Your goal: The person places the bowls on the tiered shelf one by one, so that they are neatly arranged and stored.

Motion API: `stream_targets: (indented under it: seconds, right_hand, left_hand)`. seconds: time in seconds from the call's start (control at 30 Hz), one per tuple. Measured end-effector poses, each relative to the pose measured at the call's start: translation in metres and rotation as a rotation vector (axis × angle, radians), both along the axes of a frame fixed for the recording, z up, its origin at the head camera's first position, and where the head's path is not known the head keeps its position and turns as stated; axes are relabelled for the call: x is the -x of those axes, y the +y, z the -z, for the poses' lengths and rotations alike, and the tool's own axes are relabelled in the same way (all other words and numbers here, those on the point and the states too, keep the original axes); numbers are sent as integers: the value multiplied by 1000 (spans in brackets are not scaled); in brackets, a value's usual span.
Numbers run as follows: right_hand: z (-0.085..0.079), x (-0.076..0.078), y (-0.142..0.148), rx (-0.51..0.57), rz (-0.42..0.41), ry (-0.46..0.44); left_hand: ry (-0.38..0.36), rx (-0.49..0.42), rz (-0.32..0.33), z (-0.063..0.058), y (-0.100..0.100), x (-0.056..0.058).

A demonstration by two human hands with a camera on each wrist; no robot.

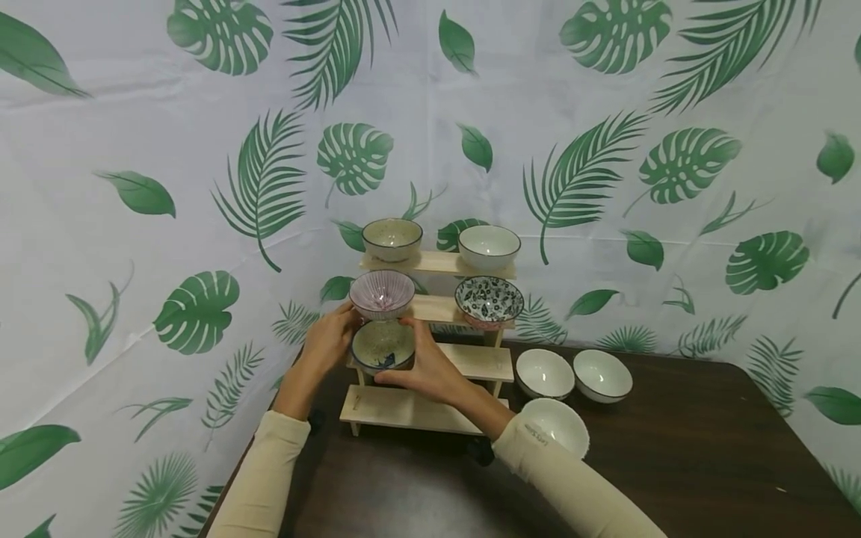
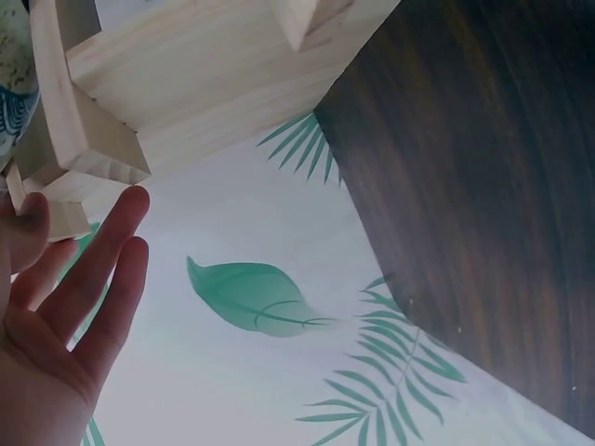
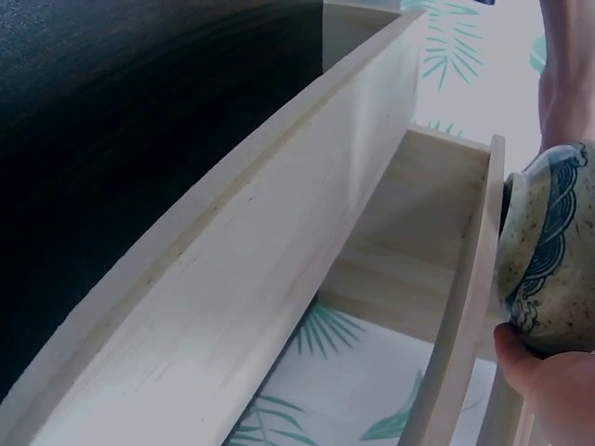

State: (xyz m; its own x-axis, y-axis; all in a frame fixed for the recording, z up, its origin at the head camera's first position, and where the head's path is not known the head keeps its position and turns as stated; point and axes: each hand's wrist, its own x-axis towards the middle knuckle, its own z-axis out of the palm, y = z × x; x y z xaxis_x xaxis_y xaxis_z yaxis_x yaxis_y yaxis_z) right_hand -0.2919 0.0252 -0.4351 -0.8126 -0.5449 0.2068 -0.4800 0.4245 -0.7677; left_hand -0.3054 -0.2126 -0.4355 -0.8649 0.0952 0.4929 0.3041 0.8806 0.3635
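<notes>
A speckled beige bowl [image 1: 383, 345] with a dark rim and a blue wave pattern sits at the left end of the stand's second tier from the bottom. My left hand [image 1: 327, 340] holds its left side; in the left wrist view two of that hand's fingers [image 2: 112, 297] stretch past the shelf's end. My right hand [image 1: 430, 368] grips the right side, thumb across the front and fingers reaching behind. The right wrist view shows the right thumb [image 3: 521, 362] against the bowl's lower wall. Just above sits a pink striped bowl [image 1: 382, 293].
The stepped wooden stand [image 1: 410, 411] rises at the back of the dark table [image 1: 686, 448]. Higher tiers carry another beige bowl [image 1: 392, 239], a white bowl [image 1: 489, 246] and a black floral bowl [image 1: 489, 299]. Three white bowls [image 1: 603, 375] stand on the table to the right.
</notes>
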Motion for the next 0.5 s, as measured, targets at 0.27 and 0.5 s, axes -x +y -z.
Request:
stream_targets:
  seconds: [0.27,0.5]
  right_hand:
    - [5,0,1,11,-19,8]
    - [6,-5,5,-14,-33,47]
  left_hand:
    - [-5,-54,-40,5,4,0]
    - [-21,-68,-68,4,5,-3]
